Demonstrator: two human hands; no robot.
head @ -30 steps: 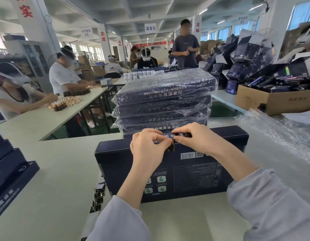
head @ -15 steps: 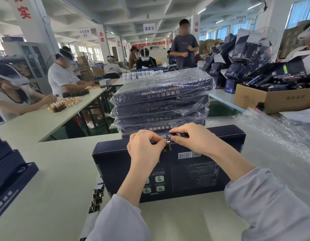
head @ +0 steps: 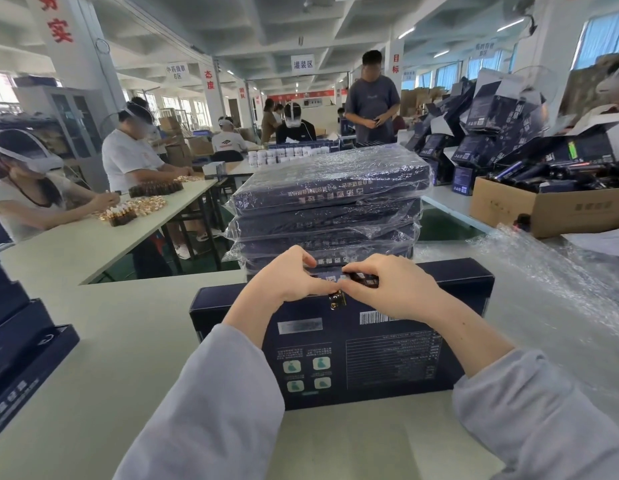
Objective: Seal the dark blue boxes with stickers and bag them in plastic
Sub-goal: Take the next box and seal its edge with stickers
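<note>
- The dark blue box (head: 370,358) lies flat on the pale table (head: 128,323), straight ahead of the person, long side across. Its upper face carries a white barcode, blocks of fine print and four small teal icons.
- A small, glossy dark sticker (head: 337,301) sits at the middle of the box's far edge, folded over it.
- The left hand (head: 287,278) and right hand (head: 391,289) meet at that sticker. Both have curled fingers hooked over the far edge and thumbs on top, pinching the sticker against the box. Grey sleeves cover both forearms.
- Just behind the box stands a stack of bagged boxes (head: 329,188), each wrapped in clear, crinkled plastic.
- Loose clear plastic (head: 561,278) lies on the table to the right.
- At the left edge rest open blue boxes (head: 20,337).
- Farther right is a cardboard carton (head: 543,206) filled with dark items.
</note>
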